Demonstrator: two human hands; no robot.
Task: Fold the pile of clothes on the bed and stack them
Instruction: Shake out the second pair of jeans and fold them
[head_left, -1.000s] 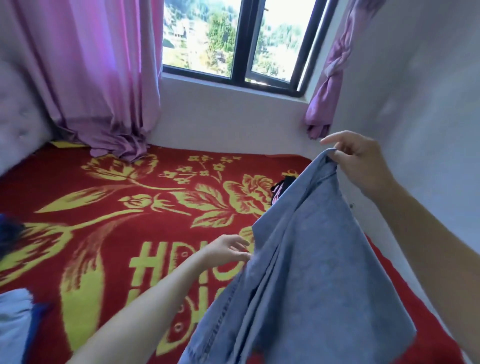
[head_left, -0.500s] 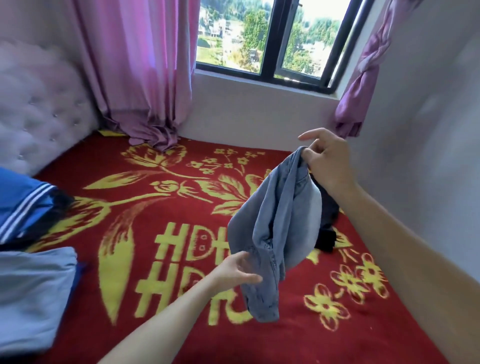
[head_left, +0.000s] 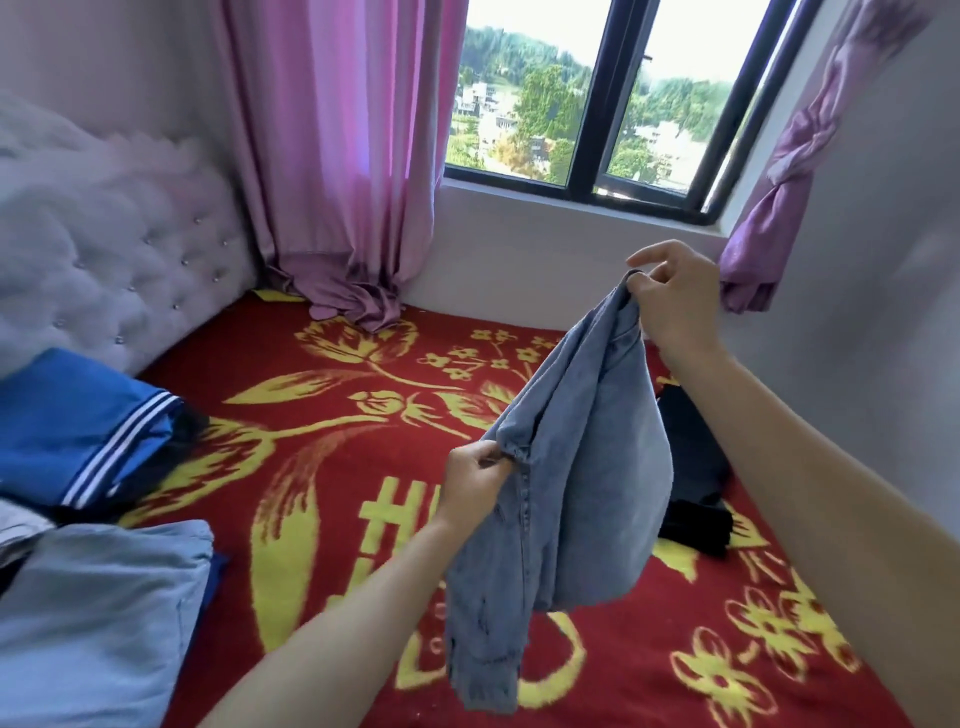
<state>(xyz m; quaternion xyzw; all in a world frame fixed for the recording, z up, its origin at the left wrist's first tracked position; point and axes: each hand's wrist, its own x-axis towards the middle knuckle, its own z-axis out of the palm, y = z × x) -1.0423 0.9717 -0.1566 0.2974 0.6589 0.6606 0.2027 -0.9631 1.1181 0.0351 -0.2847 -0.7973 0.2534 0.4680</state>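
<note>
The left hand (head_left: 475, 486) and right hand (head_left: 675, 301) are showing bare. Both forearms are running bare to the view's edge.

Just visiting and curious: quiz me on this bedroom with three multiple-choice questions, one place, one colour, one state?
1. Where is the black garment? A windowsill; B headboard; C on the blanket by the right wall.
2. The blanket's colours? A green, white; B red, yellow; C grey.
3. The denim garment is? A held up; B folded flat; C hung on a curtain.
Answers: C: it lies on the bed beside the wall. B: yellow flowers on red. A: the left hand and right hand each pinch it, raised.
</note>
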